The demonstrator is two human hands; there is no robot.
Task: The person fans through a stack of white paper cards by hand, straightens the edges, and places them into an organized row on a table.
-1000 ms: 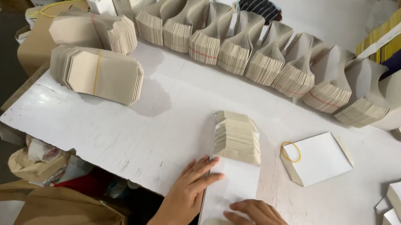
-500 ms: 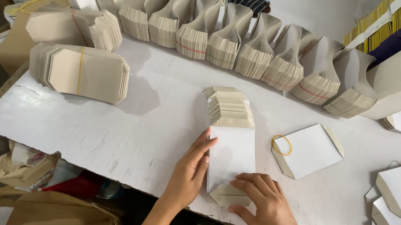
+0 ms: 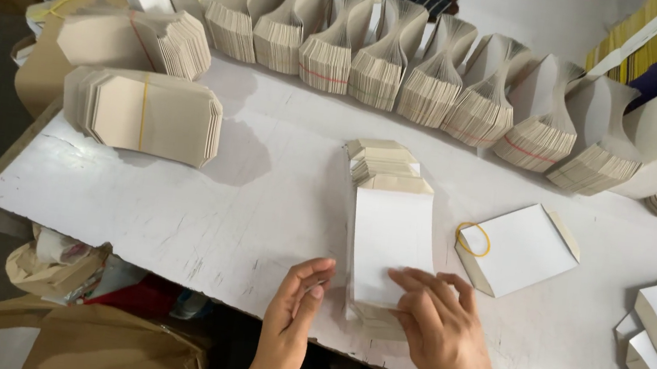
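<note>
From the head camera, the fanned stack of flat white cartons (image 3: 386, 232) lay on the worktop (image 3: 203, 203), its long axis running away from the person. The right hand (image 3: 432, 320) pressed flat on its near end; the left hand (image 3: 297, 300) hovered just beside, fingers (image 3: 316, 278) loosely curled, holding nothing.

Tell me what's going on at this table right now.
A person is working at a white table with a fanned stack of flat card pieces. The right hand presses its fingers on the near end of the white top piece, while the left hand rests on the table just left of the stack. A single card with a yellow rubber band lies to the right, and a row of banded bundles lines the far edge.
</note>
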